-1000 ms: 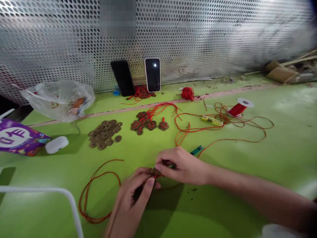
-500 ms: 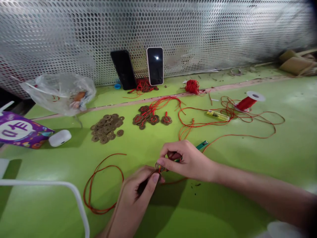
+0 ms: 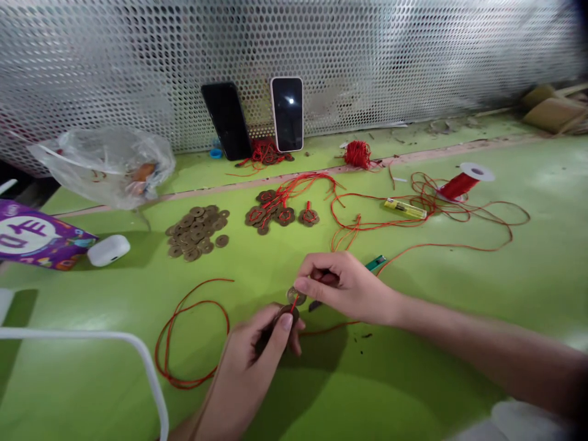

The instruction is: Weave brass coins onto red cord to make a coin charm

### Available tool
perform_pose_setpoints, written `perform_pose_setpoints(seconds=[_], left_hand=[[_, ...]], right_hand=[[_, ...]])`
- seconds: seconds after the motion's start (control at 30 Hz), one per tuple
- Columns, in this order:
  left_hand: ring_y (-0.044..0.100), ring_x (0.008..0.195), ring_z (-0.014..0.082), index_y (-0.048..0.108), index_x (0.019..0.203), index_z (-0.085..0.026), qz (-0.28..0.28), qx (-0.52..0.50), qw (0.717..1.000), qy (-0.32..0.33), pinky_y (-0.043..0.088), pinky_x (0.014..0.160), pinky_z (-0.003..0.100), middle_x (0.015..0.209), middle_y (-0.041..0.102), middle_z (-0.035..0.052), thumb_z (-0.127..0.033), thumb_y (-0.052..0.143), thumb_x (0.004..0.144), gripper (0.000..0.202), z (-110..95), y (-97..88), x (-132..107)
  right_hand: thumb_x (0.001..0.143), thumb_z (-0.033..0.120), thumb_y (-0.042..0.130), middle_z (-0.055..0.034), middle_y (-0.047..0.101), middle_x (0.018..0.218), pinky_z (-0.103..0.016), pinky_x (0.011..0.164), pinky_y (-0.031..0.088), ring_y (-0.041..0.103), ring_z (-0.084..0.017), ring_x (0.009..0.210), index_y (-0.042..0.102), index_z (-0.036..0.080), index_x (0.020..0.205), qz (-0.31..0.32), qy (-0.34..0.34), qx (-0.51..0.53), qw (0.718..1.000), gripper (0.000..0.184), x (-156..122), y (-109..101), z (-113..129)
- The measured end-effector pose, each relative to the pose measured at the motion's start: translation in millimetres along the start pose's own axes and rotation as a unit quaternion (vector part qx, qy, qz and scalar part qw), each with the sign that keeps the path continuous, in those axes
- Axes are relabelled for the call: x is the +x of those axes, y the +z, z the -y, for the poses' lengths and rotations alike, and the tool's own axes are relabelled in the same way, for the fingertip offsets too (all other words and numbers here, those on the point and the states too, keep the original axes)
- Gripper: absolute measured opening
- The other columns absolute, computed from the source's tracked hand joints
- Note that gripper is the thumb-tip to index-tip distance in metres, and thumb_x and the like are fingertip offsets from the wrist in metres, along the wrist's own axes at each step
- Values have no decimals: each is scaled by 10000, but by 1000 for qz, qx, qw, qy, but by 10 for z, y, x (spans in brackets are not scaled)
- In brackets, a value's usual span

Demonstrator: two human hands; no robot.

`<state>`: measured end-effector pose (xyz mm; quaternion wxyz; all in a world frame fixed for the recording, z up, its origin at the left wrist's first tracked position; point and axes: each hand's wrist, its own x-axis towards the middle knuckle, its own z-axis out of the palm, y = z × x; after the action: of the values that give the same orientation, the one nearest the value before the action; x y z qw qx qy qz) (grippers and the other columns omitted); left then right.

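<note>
Along the back runs a metal mesh (image 3: 138, 37), full of little round holes, and two phones are propped against it: a black phone (image 3: 227, 121), tilted, and a white-edged phone (image 3: 288, 116), more upright, with a light glaring off its screen. A blue cap (image 3: 215, 153) sits by the foot of the black one. Over on the left I see a clear plastic bag (image 3: 82, 160), crumpled, something orange-brown inside, and nearer, a purple box (image 3: 68, 237) with a white case (image 3: 109, 250) just beside it. A white tube (image 3: 147, 361) bends across the near left corner. Cardboard (image 3: 555, 114) lies at the far right of the green surface (image 3: 459, 294), and a pinkish strip (image 3: 459, 149) crosses towards it
</note>
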<state>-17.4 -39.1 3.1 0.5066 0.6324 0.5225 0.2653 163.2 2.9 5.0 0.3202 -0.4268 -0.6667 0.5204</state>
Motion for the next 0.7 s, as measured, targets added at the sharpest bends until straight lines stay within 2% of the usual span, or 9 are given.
perform_pose_setpoints(seconds=[0.23,0.5,0.7], left_hand=[[561,580,119,572,679,-192,9,-18,1000,-11,421,558,212,581,591,-19,-370,424,905,323,20,-24,-25],[532,572,116,545,650,-188,15,-17,1000,-13,388,536,215,579,571,-16,-389,412,909,353,1,-28,-33],[529,580,117,532,643,-186,17,-27,999,-8,394,556,215,574,550,-17,-371,414,908,345,21,-12,-38]], right_hand=[[836,401,621,55,406,536,-185,437,251,320,-57,488,572,137,719,3,-13,52,999,293,6,6,-13],[851,408,592,54,404,533,-187,429,254,319,-55,472,563,143,716,-7,-14,23,1000,299,-11,9,-5],[831,371,620,72,334,515,-189,420,207,268,-51,459,560,146,721,12,-7,23,1000,258,-10,-7,-20]])
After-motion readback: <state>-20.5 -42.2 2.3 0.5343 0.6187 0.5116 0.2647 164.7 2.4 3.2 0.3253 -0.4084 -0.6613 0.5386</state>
